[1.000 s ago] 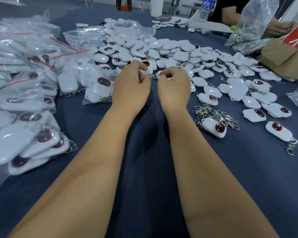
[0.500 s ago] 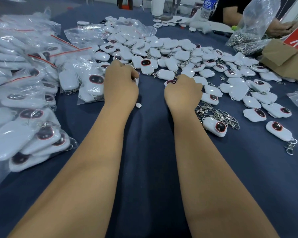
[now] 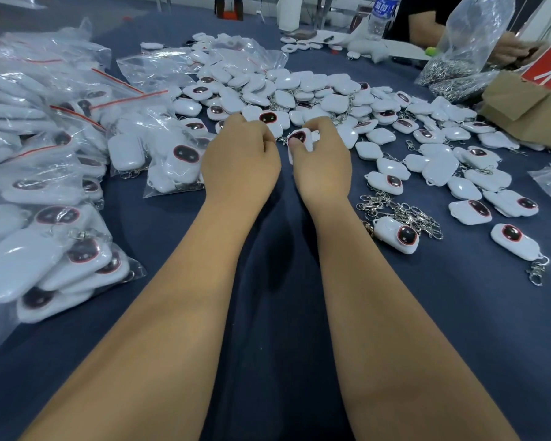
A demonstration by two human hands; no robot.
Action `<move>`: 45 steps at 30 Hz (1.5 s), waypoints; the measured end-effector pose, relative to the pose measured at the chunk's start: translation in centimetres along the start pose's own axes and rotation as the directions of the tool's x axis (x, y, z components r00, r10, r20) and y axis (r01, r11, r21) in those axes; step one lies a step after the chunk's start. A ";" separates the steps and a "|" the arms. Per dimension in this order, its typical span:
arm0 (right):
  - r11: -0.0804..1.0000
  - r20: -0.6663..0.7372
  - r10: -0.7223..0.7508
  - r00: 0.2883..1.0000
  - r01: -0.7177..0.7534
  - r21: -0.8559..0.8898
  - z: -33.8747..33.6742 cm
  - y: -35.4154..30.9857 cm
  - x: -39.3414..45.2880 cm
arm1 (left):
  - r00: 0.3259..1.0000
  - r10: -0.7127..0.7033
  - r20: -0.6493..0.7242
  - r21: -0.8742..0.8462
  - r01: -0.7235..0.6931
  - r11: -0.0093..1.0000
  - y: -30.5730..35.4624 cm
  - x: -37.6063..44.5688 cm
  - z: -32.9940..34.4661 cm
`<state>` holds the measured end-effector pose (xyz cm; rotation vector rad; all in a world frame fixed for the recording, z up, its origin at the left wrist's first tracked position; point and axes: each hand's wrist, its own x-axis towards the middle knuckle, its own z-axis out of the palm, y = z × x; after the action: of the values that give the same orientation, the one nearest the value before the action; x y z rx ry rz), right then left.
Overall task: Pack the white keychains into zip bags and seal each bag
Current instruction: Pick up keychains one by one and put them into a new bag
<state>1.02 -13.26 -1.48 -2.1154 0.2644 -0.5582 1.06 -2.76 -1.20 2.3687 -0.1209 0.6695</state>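
Both hands moved together: R hand (image 3: pixel 323 160) pinches 1 keychain (image 3: pixel 299 136), L hand (image 3: pixel 240 160) curled, grip unclear.

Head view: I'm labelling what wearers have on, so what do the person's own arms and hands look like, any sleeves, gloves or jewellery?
Both forearms are bare from the bottom edge of the picture up to the wrists; no sleeve shows. The left hand and right hand are bare too: no gloves, watch, bracelet or ring in sight. The fingernails look short and unpainted where they show.
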 end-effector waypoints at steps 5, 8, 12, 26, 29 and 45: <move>0.952 -0.043 0.092 0.995 -0.075 0.296 0.1 -0.1 0.0 | 0.971 -0.228 -0.073 -0.304 0.196 0.932 -0.1 0.3 -0.4; 0.901 -0.033 0.163 0.986 -0.135 0.413 0.0 0.0 0.3 | 0.935 -0.352 -0.030 -0.463 0.299 0.834 -0.4 0.6 -0.2; 0.768 0.105 0.183 0.977 -0.209 0.605 -0.1 -0.1 0.4 | 0.916 -0.397 -0.064 -0.440 0.331 0.835 -1.0 1.0 0.2; 0.687 0.300 0.122 0.946 -0.299 0.662 0.0 -1.1 0.0 | 0.974 -0.225 0.037 -0.300 0.225 0.927 -1.0 0.7 0.5; 0.666 0.314 0.126 0.941 -0.315 0.676 0.0 -1.1 0.0 | 0.972 -0.230 -0.046 -0.192 0.218 0.957 -1.2 0.7 0.7; 0.685 0.302 0.114 0.946 -0.295 0.666 0.3 -0.8 0.2 | 0.984 -0.171 0.051 -0.323 0.178 0.930 -0.6 0.5 0.8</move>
<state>1.31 -12.70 -0.89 -1.3461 0.1169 -0.2030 1.97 -2.79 -1.82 2.0391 -0.0266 0.4950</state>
